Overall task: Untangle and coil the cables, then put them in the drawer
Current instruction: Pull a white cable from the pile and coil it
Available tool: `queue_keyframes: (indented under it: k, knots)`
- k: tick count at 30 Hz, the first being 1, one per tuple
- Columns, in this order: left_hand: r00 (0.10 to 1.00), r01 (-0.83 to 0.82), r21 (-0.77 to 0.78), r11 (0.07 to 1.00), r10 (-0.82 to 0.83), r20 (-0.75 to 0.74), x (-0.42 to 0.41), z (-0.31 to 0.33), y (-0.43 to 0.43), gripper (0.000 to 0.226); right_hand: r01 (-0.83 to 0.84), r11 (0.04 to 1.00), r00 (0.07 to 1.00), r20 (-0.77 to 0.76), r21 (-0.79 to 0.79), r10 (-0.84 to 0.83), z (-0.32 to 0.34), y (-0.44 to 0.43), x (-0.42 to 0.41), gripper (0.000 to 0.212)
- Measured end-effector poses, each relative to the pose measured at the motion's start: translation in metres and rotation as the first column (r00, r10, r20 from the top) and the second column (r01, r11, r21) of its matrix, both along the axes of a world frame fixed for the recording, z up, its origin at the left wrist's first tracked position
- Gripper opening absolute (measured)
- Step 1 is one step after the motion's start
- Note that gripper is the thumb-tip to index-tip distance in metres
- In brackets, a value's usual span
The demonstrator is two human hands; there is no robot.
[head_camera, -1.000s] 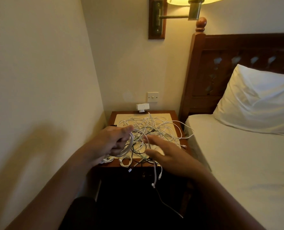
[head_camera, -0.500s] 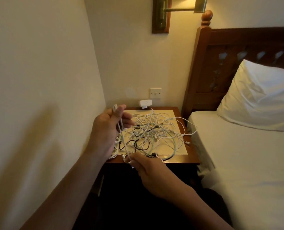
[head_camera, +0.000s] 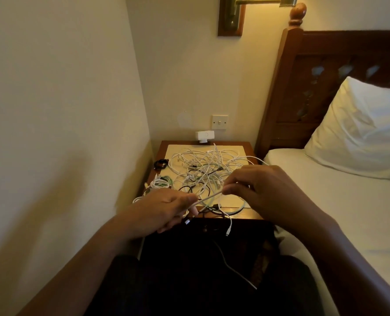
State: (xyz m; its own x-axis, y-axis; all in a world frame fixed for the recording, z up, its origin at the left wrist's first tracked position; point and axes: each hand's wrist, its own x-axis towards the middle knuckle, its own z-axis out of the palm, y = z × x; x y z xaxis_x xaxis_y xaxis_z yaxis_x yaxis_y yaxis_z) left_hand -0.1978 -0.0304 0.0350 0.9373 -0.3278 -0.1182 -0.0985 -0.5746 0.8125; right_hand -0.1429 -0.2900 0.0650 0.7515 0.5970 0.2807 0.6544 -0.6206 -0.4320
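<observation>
Nearest: loose white cable end (head_camera: 235,270), hanging over my lap. Left hand (head_camera: 164,213): fingers pinched on a white cable (head_camera: 208,198). Right hand (head_camera: 267,192): fingers pinched on the same cable, which runs taut between both above the front edge of the table (head_camera: 248,213). On the table: main tangle (head_camera: 205,169) at centre, small coiled bundles (head_camera: 159,183) at its left. Step: untangling, seemingly early. Next, likely: draw this cable free of the tangle, then coil it.
</observation>
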Motion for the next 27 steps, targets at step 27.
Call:
queue_keyframes:
  k: [27]
  knots:
    - [0.831, -0.553, -0.698, 0.455, 0.362, -0.423, -0.011, -0.065, -0.066, 0.04, 0.572, 0.489, 0.547, -0.75, 0.659, 0.371, -0.095, 0.032, -0.033, 0.009]
